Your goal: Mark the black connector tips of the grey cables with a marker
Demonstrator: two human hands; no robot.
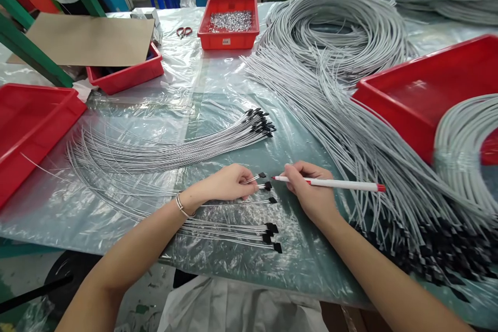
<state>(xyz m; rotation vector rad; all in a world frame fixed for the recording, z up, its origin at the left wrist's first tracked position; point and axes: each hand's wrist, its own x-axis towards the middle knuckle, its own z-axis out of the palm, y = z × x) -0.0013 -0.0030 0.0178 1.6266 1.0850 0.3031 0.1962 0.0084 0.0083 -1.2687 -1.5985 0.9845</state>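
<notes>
Pinching a couple of thin cables (251,180) just behind their black connectors (267,186), the left hand (233,182) holds them over the middle of the tabletop (311,275), while the right hand (311,187) has its thumb and fingers pressed round a white pen (342,183), the red tip near the connectors with a small gap between. This handful therefore looks mid-step. One single cable (273,201) lies just beside it, toward the near edge, and a small group (241,233) lies closer to that edge. Toward the far edge a large bundle (175,155) rests with its connector ends gathered, perhaps the finished portion, though no marks can be made out to confirm it. Along the right side spreads a much bigger heap (330,98), its connectors crowding the near right corner; if that is the supply, most remains undone.
</notes>
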